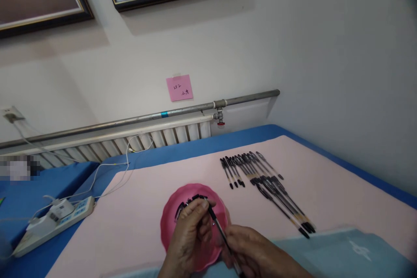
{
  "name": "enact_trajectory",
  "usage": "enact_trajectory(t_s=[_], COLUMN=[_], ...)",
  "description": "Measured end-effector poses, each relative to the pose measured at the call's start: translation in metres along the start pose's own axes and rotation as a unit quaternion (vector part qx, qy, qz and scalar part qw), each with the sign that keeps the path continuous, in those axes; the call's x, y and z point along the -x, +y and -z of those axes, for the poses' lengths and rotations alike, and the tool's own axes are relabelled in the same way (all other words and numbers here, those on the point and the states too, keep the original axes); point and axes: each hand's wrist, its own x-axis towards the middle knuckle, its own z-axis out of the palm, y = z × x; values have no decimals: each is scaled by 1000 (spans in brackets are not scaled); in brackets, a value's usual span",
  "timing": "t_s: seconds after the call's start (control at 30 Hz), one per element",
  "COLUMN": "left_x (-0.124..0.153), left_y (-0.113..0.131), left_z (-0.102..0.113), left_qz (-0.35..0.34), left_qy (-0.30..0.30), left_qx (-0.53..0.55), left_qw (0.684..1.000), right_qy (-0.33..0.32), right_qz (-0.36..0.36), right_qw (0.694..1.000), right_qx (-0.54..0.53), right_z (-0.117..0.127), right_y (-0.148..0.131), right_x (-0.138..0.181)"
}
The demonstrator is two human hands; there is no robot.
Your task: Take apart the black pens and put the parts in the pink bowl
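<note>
My left hand (190, 230) is closed in a pinch at the upper end of a black pen (219, 228), over a pink dish (172, 208) that holds several small black pen caps (185, 203). My right hand (257, 252) is wrapped round the lower part of the same pen, near the bottom edge of the view. The pen runs slantwise between both hands. To the right, several black pens (267, 182) lie in a row on the pink mat (137, 217).
The pink mat lies on a blue-covered table (182, 150). A white power strip (55, 221) with plugs and cables sits at the left. A light blue cloth (342, 252) lies at the lower right. A radiator (156, 139) and pipe run along the wall behind.
</note>
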Motion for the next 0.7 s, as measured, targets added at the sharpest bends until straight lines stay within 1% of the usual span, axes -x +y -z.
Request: enact_trajectory(t_s=[0.07, 0.2, 0.33, 0.4, 0.5, 0.7], left_x=[0, 1, 1, 1, 2, 2], left_y=[0, -1, -3, -3, -3, -2], left_z=[0, 0, 1, 1, 1, 1], left_qz=[0, -1, -4, -4, -2, -4], left_qy=[-4, 0, -16, -24, -19, -25], left_qx=[-2, -10, -3, -1, -3, -3], left_qw=[1000, 1000, 1000, 1000, 1000, 1000], right_qy=[-11, -9, -44, -37, -3, -35], right_qz=[17, 44, 26, 25, 46, 25], right_qw=[1000, 998, 997, 997, 997, 998], right_qx=[-6, -44, -51, -58, -64, -50], right_z=[-1, 2, 3, 2, 0, -3], right_y=[1, 3, 2, 2, 1, -3], right_x=[0, -1, -2, -2, -1, 4])
